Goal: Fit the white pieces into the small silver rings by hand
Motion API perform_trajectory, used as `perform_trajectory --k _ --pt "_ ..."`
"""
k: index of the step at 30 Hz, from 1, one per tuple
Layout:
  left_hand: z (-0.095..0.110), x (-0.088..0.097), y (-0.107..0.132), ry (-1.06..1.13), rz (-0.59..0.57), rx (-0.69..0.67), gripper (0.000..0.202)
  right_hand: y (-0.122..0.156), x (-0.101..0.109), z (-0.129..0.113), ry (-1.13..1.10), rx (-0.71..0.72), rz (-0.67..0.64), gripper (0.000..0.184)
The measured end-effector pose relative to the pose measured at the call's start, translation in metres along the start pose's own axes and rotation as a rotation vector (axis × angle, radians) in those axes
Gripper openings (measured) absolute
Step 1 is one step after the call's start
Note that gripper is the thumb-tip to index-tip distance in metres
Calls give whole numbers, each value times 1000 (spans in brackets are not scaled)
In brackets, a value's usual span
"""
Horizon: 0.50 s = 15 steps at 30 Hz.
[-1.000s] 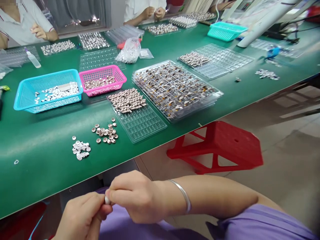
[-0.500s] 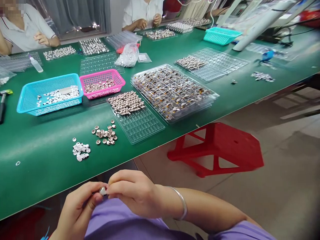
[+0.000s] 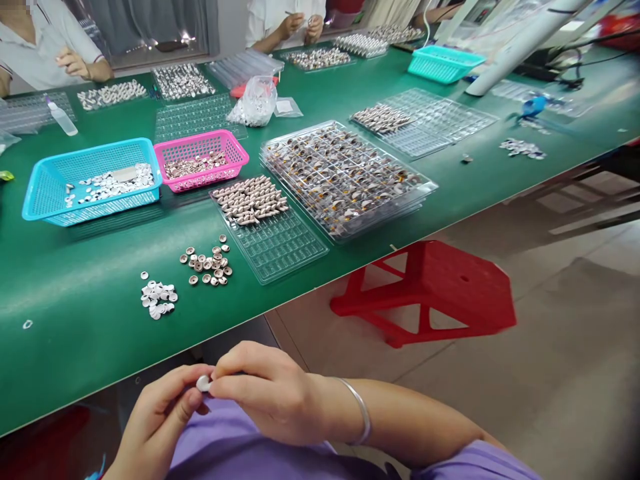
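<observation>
Between my hands, in front of my purple shirt and below the table's edge, is a small white round piece point(image 3: 203, 383). My left hand point(image 3: 159, 415) pinches it between thumb and forefinger. From the other side my right hand point(image 3: 273, 390) closes its thumb and forefinger on the piece's right edge; the exact grip there is partly hidden. On the green table ahead lie a loose pile of white discs point(image 3: 158, 297) and a pile of small brownish cup-shaped pieces point(image 3: 207, 265). Beside them, a clear blister tray point(image 3: 285, 250) has rows of brownish pieces in its far part.
A blue basket point(image 3: 40, 190) of white discs and a pink basket point(image 3: 240, 155) of brownish pieces stand behind the piles. Stacked clear trays point(image 3: 345, 183) hold filled rows. A red stool point(image 3: 450, 287) stands right of the table edge. Two co-workers sit across the table.
The white piece has turned slightly between my fingers and shows more of its white face. Both hands stay nearly in place. My view has shifted a little.
</observation>
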<state>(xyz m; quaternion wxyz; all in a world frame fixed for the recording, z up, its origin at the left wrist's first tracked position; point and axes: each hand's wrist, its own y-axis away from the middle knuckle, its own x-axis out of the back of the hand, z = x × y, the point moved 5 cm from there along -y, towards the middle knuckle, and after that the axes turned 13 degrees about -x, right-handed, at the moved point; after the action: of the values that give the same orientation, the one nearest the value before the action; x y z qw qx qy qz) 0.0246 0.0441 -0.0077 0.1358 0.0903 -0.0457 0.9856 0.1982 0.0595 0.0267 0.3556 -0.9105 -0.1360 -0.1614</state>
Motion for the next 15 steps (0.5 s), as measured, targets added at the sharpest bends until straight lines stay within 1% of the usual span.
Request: perform_trajectory --k 5,11,15 --pt "0 1 1 22 20 12 23 -3 1 -5 47 23 10 19" --pt "3 0 1 35 15 11 23 -6 3 -12 45 112 9 25" --pt "1 -1 1 60 15 39 23 -6 3 -13 53 121 4 27"
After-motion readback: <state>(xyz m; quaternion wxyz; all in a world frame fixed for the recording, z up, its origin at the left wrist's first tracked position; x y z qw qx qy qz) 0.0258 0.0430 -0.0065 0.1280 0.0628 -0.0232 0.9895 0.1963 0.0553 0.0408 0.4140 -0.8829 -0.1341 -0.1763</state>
